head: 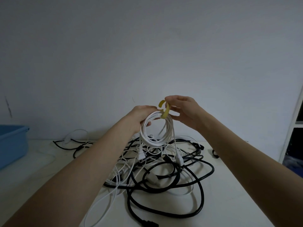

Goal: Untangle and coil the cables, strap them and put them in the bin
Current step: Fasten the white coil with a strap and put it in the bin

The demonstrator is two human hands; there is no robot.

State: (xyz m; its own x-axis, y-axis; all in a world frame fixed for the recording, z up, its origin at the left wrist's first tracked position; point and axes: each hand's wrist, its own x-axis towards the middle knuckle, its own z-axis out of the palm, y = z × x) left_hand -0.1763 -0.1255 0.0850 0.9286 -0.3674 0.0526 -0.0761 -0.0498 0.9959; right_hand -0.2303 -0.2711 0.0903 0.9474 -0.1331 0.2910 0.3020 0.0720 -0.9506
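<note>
White coil held aloft at centre frame, yellow strap being applied at its top.

Left hand [142, 115] grasps the white coiled cable [156, 131] at its upper left, fingers curled round the bundled loops; right hand [183, 110] pinches the yellow strap [164, 110] between thumb and fingertips; the strap loops over the top of the coil and its free end curls upward; the coil hangs upright above the table, with two white plug ends dangling below it; under it, at lower centre, a tangled heap of black and white cables [165, 171] lies loose on the white table [49, 169]; one black plug sits at the bottom edge of the frame; the blue bin [12, 145] stands at the left edge, well apart from the heap; a plain wall [147, 46] fills the upper frame; a shelf unit [295, 128] shows at the right edge.
</note>
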